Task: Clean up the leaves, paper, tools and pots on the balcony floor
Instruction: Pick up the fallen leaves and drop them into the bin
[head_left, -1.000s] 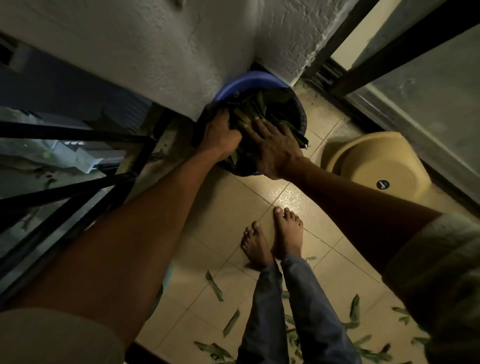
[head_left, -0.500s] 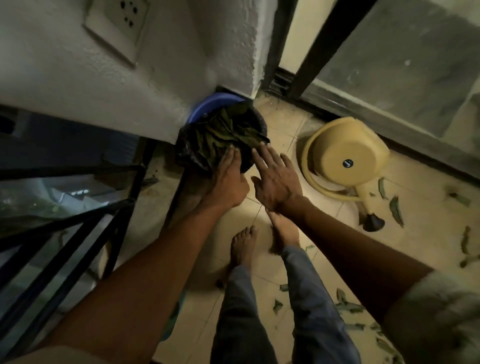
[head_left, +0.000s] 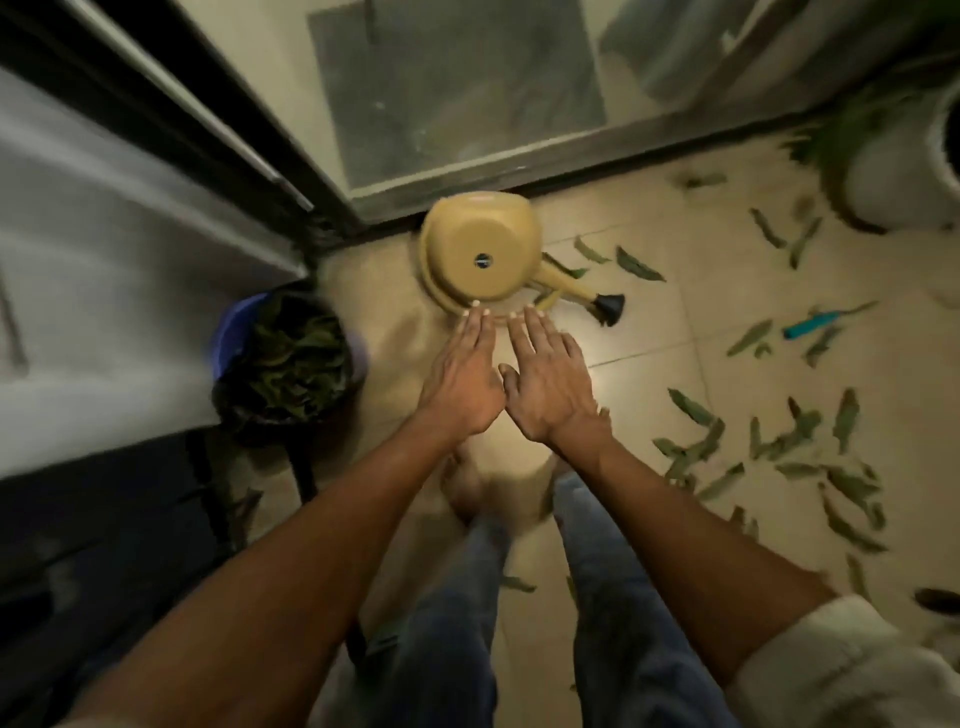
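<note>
Both hands have left the leaf-filled bin (head_left: 291, 364); left hand (head_left: 462, 379) and right hand (head_left: 550, 384), flat and empty, hover just short of the overturned watering can (head_left: 480, 254), spout pointing right.

Balcony surroundings, from my head-camera feed.

I see beige floor tiles (head_left: 644, 332) across the middle and right of the frame, a dark-framed glass door (head_left: 457, 88) along the top with its sill (head_left: 571, 156) running toward the upper right, and a pale wall (head_left: 114, 291) filling the left side. At the lower left there is dark metal railing (head_left: 104, 530), too blurred for me to make out. Blue jeans (head_left: 447, 623) and a bare foot (head_left: 467, 488) show at bottom centre.
</note>
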